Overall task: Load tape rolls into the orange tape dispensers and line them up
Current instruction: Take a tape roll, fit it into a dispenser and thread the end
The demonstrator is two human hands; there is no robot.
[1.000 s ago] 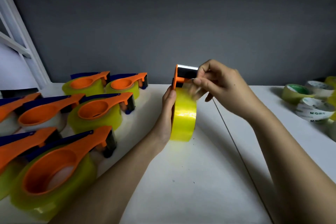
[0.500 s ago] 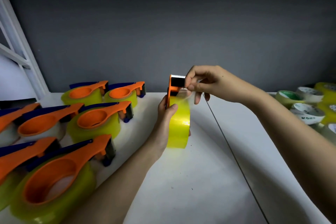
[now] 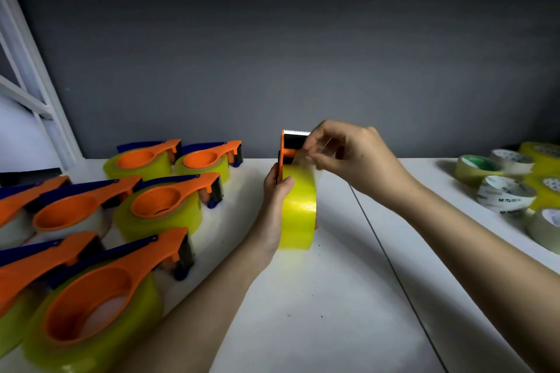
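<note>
Tape roll (image 3: pixel 298 209), glossy yellow, upright, orange dispenser (image 3: pixel 286 145) attached

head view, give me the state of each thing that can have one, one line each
yellow tape roll: upright on edge, mounted in the held dispenser
held dispenser: upright, toothed blade on top
left hand: grips the roll and dispenser
right hand: pinches the tape end by the blade
loaded dispensers: lying flat in rows at left
loose tape rolls: unloaded, lying flat at right
</note>
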